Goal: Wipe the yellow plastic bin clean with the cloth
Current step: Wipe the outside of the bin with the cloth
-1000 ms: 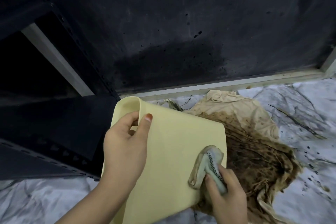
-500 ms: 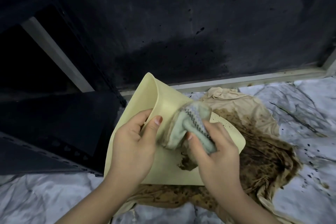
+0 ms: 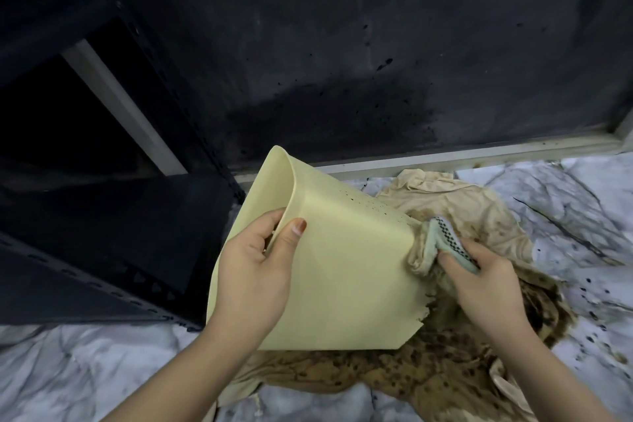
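A pale yellow plastic bin (image 3: 342, 271) lies tilted on its side, its open rim toward the upper left and its base toward the right. My left hand (image 3: 255, 271) grips the rim, thumb on the outer wall and fingers inside. My right hand (image 3: 479, 281) holds a bunched grey-green cloth (image 3: 442, 243) with a dark checked stripe and presses it against the bin's right end, near the base. Small dark specks dot the upper wall. The base edge looks ragged at the lower right.
Under the bin lies a large beige sheet (image 3: 445, 373) soaked with brown stains, spread on a marbled white floor (image 3: 68, 377) speckled with dark drops. A dark spattered wall (image 3: 342, 79) with a pale skirting rises behind. A black metal shelf frame (image 3: 102, 250) stands at the left.
The bin has rolled so its outer side wall faces me. My right hand has moved the cloth from the upper middle of the bin down to its right end. The left hand keeps hold of the rim.
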The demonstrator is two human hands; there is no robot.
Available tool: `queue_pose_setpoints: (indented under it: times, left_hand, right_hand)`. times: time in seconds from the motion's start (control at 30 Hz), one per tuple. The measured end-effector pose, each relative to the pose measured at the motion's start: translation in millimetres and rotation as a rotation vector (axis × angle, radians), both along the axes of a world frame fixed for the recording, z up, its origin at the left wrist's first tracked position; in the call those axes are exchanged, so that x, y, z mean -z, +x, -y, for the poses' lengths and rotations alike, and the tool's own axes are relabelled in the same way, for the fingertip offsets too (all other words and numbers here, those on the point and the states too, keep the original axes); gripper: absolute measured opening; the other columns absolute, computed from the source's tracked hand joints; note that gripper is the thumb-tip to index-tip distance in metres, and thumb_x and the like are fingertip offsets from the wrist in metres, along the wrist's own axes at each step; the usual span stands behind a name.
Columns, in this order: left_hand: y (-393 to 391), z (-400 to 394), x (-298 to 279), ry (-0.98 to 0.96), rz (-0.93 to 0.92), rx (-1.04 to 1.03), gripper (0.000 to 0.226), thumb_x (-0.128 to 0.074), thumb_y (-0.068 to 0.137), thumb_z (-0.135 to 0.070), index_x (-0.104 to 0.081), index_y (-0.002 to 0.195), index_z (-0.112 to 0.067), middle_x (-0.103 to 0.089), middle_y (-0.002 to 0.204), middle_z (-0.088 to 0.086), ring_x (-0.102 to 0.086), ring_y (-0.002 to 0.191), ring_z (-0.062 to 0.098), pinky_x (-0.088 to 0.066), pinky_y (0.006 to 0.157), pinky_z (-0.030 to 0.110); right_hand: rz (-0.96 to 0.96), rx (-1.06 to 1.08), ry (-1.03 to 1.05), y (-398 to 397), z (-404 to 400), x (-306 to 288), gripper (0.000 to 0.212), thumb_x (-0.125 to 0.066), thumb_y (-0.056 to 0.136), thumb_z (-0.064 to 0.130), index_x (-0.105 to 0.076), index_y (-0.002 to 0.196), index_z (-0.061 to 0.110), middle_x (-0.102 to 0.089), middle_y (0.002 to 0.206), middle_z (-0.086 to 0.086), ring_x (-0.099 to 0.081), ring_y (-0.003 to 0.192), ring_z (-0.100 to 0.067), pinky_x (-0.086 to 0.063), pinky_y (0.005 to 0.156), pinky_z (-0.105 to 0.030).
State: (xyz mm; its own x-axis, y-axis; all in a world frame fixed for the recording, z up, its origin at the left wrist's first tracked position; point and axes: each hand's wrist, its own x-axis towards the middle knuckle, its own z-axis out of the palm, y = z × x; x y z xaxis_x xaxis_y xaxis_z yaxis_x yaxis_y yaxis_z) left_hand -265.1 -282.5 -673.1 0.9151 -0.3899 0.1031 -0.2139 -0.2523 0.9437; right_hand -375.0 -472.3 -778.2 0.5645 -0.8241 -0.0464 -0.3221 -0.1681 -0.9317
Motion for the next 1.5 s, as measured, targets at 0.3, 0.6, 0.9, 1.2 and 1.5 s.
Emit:
queue_pose_setpoints:
  times: [0.3,0.6,0.9,1.2,1.5]
  left_hand:
    - [-1,4,-1,0.016,0.022,0.037,0.029,-0.056,0.09,-0.02,-0.068,0.072,-0.039,-0.073,0.071,-0.02,-0.066,0.065,-0.002,-0.053,0.061,0.016]
    - [-9,6,4,0.011,0.066,0.129,0.018,-0.058,0.086,-0.018,-0.073,0.087,-0.028,-0.074,0.078,-0.016,-0.065,0.072,-0.003,-0.048,0.066,0.011]
    - [-8,2,2,-0.008,0.06,0.169,0.016,-0.058,0.073,-0.034,-0.072,0.08,-0.035,-0.075,0.083,-0.012,-0.068,0.076,0.001,-0.051,0.067,0.012]
    - [6,-8,-1,-0.008,-0.007,0.099,0.016,-0.058,0.069,-0.038,-0.07,0.078,-0.037,-0.076,0.076,-0.017,-0.07,0.07,0.002,-0.055,0.062,0.016]
    - [8,-6,-10,0.102,-0.027,0.225,0.023,-0.056,0.086,-0.018,-0.066,0.098,-0.035,-0.074,0.096,-0.021,-0.069,0.09,0.001,-0.055,0.078,0.019]
  right_hand:
    - [-0.111,0.11,-0.017,-13,-1,20,0.035,-0.06,0.084,0.019,-0.06,0.117,0.008,-0.066,0.103,-0.012,-0.059,0.087,-0.028,-0.043,0.07,-0.031]
    - [0.207,-0.169,-0.305,14,-59,-54,0.03,-0.06,0.079,0.032,-0.064,0.106,0.02,-0.055,0.085,0.014,-0.054,0.08,-0.005,-0.043,0.063,-0.013]
    - [0.178,-0.212,-0.181,6,-46,-56,0.014,-0.06,0.08,0.028,-0.064,0.092,0.035,-0.062,0.085,0.009,-0.056,0.081,-0.006,-0.045,0.065,-0.022]
    - [-0.07,-0.06,-0.074,-16,-6,6,0.027,-0.06,0.084,0.016,-0.064,0.11,0.016,-0.065,0.09,-0.004,-0.055,0.071,-0.009,-0.038,0.057,-0.025]
    - [-0.128,0.001,-0.05,-33,6,23,0.025,-0.061,0.083,0.009,-0.066,0.106,0.015,-0.065,0.088,-0.012,-0.057,0.073,-0.022,-0.039,0.059,-0.034]
